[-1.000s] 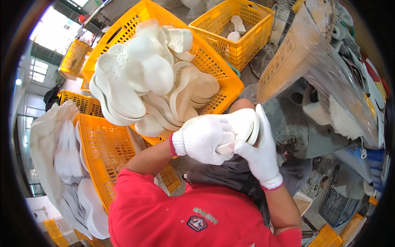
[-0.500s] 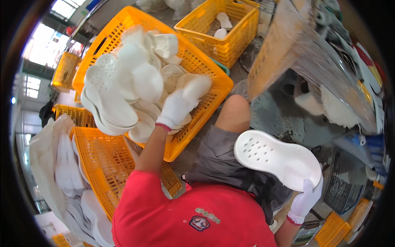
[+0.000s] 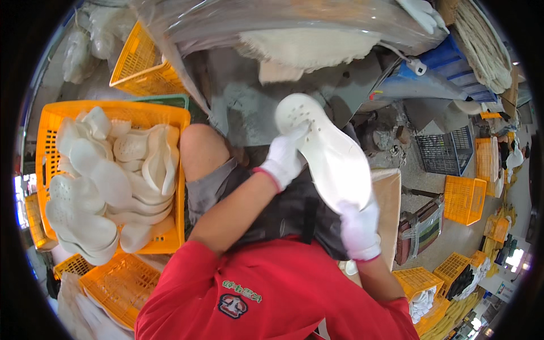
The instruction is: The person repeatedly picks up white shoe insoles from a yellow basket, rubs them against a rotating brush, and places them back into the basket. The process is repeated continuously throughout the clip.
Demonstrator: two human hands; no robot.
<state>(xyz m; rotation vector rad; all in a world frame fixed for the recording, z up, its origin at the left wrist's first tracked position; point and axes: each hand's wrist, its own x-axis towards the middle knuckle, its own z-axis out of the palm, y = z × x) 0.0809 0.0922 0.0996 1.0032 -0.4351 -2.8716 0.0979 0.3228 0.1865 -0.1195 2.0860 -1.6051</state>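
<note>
Hands in white gloves hold one white clog between them, above the person's lap. Left hand (image 3: pixel 285 160) is closed on the clog (image 3: pixel 324 154) near its rounded, perforated end, with the fingers wrapped over the near edge and the thumb side toward the body. Right hand (image 3: pixel 358 225) is closed on the opposite, lower end, with the fingers curled under that end.

Long axis of the clog runs diagonally, from upper left to lower right in the head view. The rounded end with the small holes points up and away from the person, toward the grey machine base (image 3: pixel 249 102); the other end points down toward the right wrist. The broad, smooth face of the clog is turned toward the camera.

Left forearm rises bare from the red shirt (image 3: pixel 266 289) and crosses the lap obliquely toward the upper right. Right forearm comes up more steeply at the right side, with the glove cuff just above it.

Below the clog lie the grey shorts (image 3: pixel 209 187) and a bent bare knee (image 3: pixel 199 146). On the person's left stands a yellow crate (image 3: pixel 113 107) filled with a heap of white clog parts (image 3: pixel 107 175), well apart from the held clog. Further yellow crates (image 3: pixel 463 198) stand on the floor to the right.
</note>
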